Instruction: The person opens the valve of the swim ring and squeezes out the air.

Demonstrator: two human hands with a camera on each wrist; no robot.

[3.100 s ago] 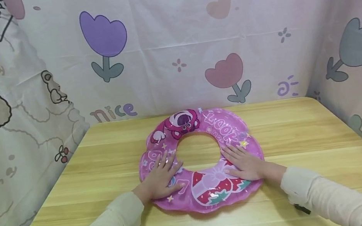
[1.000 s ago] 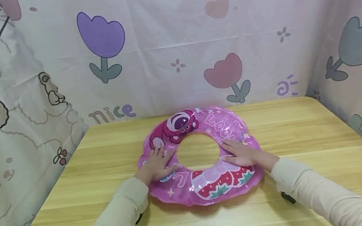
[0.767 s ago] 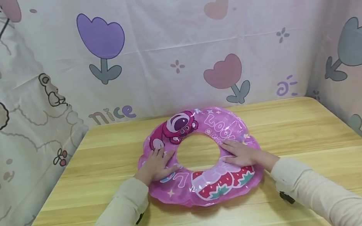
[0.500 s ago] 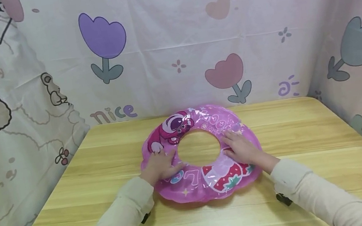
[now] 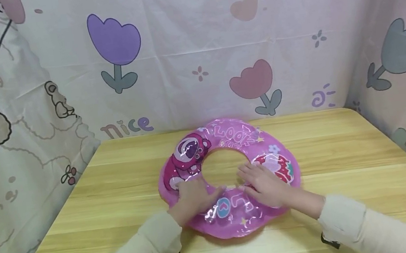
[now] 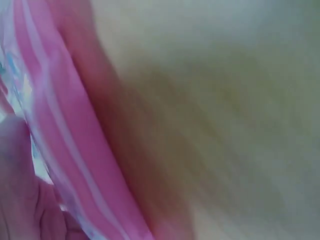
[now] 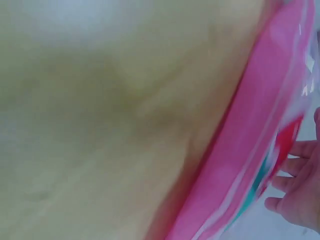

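**Pink ring sits under both hands, most of it toward the far edge**

Pink inflatable ring (image 5: pixel 238 206) flat on the wooden table (image 5: pixel 328 147), around mid-width; its far side comes up to the table's far edge. Contact with the patterned cloth (image 5: pixel 190 93) behind: can't tell. Ring is roundish, no real long axis; looks wider left to right, likely just the slanted view.

Key relation: hands are on the near half, left hand (image 5: pixel 193 195) on the near-left arc, right hand (image 5: pixel 267 184) on the near-right arc. Neither is nearer; both touch. The far arc lies beyond them. Thumbs point inward, toward each other, by the hole's near side; right fingertips reach the hole's rim.

Left hand: loose on top, thumb spread, fingers blurred, no grip seen. Right hand: fingers extended and relaxed, laid on the ring, nothing held.

Print, for orientation: bear (image 5: pixel 187 153) far left, "LOOK" lettering (image 5: pixel 229 134) facing the far edge, strawberry (image 5: pixel 280 166) on the right. Wrist views are blurry, mainly ring side and tabletop.
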